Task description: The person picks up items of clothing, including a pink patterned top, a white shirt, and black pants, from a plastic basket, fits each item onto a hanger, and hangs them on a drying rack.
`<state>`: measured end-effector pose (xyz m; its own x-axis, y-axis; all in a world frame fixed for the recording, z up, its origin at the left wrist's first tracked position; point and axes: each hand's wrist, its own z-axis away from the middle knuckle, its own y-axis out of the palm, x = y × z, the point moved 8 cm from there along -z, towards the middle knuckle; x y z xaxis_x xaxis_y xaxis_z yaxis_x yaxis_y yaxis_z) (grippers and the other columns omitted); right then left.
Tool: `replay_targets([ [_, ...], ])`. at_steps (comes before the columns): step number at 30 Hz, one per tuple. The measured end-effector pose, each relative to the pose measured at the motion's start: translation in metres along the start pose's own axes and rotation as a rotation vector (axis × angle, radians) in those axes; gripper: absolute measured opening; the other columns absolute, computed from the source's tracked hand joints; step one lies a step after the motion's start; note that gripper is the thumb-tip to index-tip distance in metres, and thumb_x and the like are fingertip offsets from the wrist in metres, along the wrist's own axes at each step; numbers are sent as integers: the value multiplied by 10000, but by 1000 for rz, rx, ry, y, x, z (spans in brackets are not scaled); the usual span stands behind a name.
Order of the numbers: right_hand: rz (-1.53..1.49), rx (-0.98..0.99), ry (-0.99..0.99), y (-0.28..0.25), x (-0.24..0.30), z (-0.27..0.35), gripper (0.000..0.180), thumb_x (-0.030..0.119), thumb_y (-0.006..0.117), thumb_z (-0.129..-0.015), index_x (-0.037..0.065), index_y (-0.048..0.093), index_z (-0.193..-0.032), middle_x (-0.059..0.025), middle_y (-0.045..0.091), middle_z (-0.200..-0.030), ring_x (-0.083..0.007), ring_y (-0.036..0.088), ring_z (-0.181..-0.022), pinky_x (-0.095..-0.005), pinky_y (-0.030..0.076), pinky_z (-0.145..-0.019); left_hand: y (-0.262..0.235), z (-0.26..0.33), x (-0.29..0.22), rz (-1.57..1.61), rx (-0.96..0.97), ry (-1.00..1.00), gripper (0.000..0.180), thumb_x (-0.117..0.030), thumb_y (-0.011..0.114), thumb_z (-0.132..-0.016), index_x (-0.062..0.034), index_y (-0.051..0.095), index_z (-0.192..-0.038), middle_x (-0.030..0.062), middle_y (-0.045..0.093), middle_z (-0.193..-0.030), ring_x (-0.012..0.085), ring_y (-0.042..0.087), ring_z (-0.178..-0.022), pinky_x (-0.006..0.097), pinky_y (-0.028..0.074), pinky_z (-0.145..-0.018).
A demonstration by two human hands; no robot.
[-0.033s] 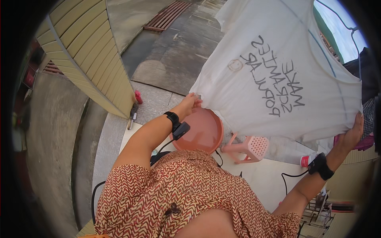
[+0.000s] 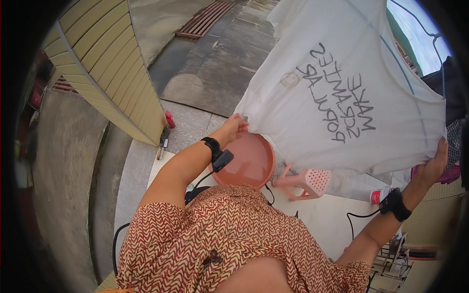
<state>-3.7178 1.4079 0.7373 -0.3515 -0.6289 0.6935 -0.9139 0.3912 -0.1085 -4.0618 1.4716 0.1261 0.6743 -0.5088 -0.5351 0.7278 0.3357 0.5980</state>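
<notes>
White shirt (image 2: 327, 93): stretched out between the two hands, most of its cloth above and between the grips, dark lettering and a small round drawing on the face toward me. Left hand (image 2: 236, 128): I read thumb and fingers as pinching the shirt's lower left corner; the cloth runs up and right from there. Right hand (image 2: 436, 160): fingers closed on the opposite edge, fingertips partly hidden from me; the cloth runs left from that grip, with the neckline just above it. A thin bluish wire (image 2: 443, 73) curves beside the neckline, above the right grip.

Directly below the left grip I note a reddish round basin (image 2: 251, 163). Right of the basin, below the shirt and between the hands, stands a pink stool (image 2: 312, 181) with a perforated seat. Below and left of the right grip: a red-and-white tub (image 2: 377, 197). Dark cloth (image 2: 452, 88) lies above and beyond the right hand. Left of the left grip: a cream slatted panel (image 2: 110, 63).
</notes>
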Motion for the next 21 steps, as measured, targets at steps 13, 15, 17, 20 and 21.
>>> replay_targets([
  [13,-66,-13,58,-1,1,-3,307,175,552,-877,-51,523,-1083,-124,590,-1031,-192,585,-918,-301,483,-817,30,-46,0,-178,99,-71,501,-500,491,-853,-84,507,-1131,54,540,-1065,198,466,-905,397,387,-782],
  [15,-34,43,4,-8,5,-6,287,177,549,-880,-42,534,-1064,-114,597,-1021,-177,588,-902,-283,474,-810,53,-48,2,-157,199,-94,499,-522,470,-856,-97,512,-1114,31,569,-1020,173,478,-850,362,373,-741],
  [17,-1,39,-31,-7,0,-7,248,171,536,-887,-39,563,-1017,-90,614,-975,-142,584,-847,-249,453,-783,62,-48,8,-154,232,-158,360,-498,503,-853,-144,542,-904,-36,582,-795,107,493,-710,323,331,-687],
  [20,-11,60,-67,15,-10,-3,233,169,523,-893,-14,557,-1033,-73,615,-974,-131,589,-849,-243,459,-773,47,-34,12,-196,234,-175,225,-393,552,-843,-172,547,-806,-42,557,-739,120,505,-718,345,347,-713],
  [21,5,69,-63,25,-6,3,229,169,526,-891,-11,562,-1027,-68,616,-968,-125,587,-842,-236,454,-767,38,-43,19,-199,238,-172,186,-355,549,-840,-173,547,-805,-36,556,-751,127,505,-731,350,350,-728],
])
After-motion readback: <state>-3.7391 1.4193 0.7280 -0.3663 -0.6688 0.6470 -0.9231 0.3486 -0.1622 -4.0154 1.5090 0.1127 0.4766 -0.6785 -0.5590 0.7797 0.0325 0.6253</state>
